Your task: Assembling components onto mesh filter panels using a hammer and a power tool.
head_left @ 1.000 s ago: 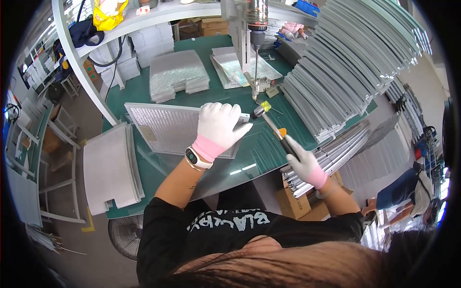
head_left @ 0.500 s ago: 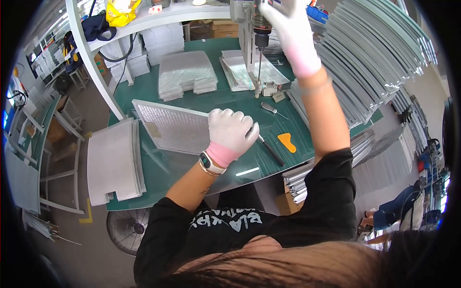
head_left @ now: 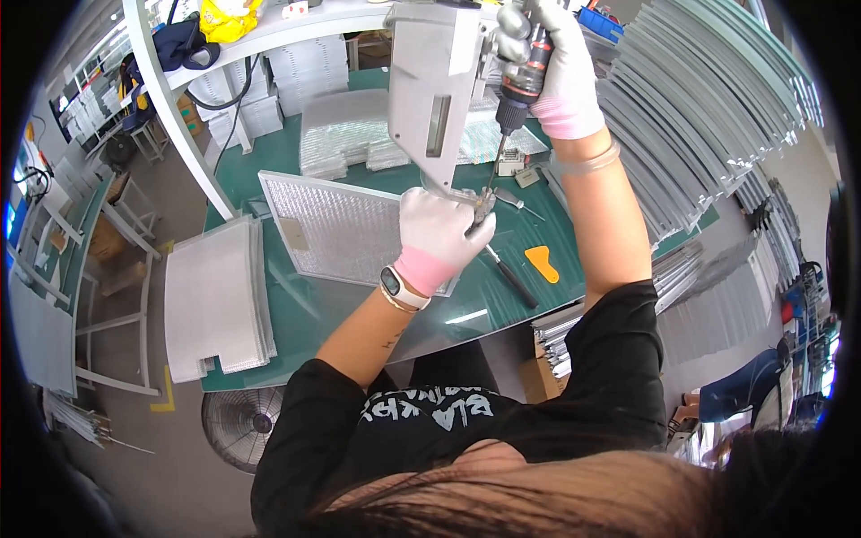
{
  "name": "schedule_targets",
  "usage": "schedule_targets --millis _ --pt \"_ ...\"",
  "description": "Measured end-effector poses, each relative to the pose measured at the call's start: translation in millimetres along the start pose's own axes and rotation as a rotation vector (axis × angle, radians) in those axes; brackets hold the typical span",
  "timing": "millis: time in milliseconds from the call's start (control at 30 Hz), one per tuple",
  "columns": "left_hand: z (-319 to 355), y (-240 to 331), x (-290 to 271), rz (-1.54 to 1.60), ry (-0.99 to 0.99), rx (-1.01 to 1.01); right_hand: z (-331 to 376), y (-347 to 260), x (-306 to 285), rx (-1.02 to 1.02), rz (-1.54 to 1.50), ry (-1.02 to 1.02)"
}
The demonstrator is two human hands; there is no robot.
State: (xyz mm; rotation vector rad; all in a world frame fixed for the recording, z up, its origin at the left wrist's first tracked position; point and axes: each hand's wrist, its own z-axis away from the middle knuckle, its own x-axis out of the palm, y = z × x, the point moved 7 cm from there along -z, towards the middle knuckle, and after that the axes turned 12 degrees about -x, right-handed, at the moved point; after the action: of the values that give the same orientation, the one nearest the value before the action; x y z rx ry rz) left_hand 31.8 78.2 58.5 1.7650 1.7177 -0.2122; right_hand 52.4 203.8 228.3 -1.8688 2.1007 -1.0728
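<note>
A framed, textured silver panel (head_left: 336,224) stands tilted on the green work table. Gloved in white and pink, my left hand (head_left: 442,235) is closed on its right end, thumb toward the corner. My right hand (head_left: 567,81), also gloved, wraps round a black and red electric screwdriver (head_left: 520,94) fixed to a grey arm unit (head_left: 435,90). Its long bit points down to a small metal tip (head_left: 485,204) beside my left thumb; whether it touches the panel I cannot tell. Below lie a black-handled tool (head_left: 511,280), a yellow scraper (head_left: 542,264) and a hand screwdriver (head_left: 516,203).
White panels (head_left: 215,300) are stacked at the table's left, with bubble-wrapped pieces (head_left: 327,134) behind. A tall pile of slatted metal frames (head_left: 708,117) rises on the right. A shelf post (head_left: 175,117) stands at the left, and a floor fan (head_left: 247,426) below the table.
My right hand has closed round the electric screwdriver and drawn it down, the grey arm unit swinging nearer. My left hand and the panel have shifted slightly right.
</note>
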Motion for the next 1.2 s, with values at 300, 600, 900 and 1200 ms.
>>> schedule_targets --millis 300,600,900,1200 --pt "0.8 -1.1 -0.1 0.038 0.037 0.015 -6.8 3.4 28.0 -0.145 -0.336 -0.718" --pt "-1.4 -0.7 -2.4 0.085 0.063 0.041 18.3 18.0 3.1 0.036 0.002 -0.171" --pt "10.5 -5.6 -1.2 0.219 0.176 0.002 33.7 47.9 11.7 0.041 -0.113 -0.166" --pt "14.9 -12.6 -0.1 0.308 0.035 -0.085 40.2 65.2 28.5 0.07 -0.463 -0.267"
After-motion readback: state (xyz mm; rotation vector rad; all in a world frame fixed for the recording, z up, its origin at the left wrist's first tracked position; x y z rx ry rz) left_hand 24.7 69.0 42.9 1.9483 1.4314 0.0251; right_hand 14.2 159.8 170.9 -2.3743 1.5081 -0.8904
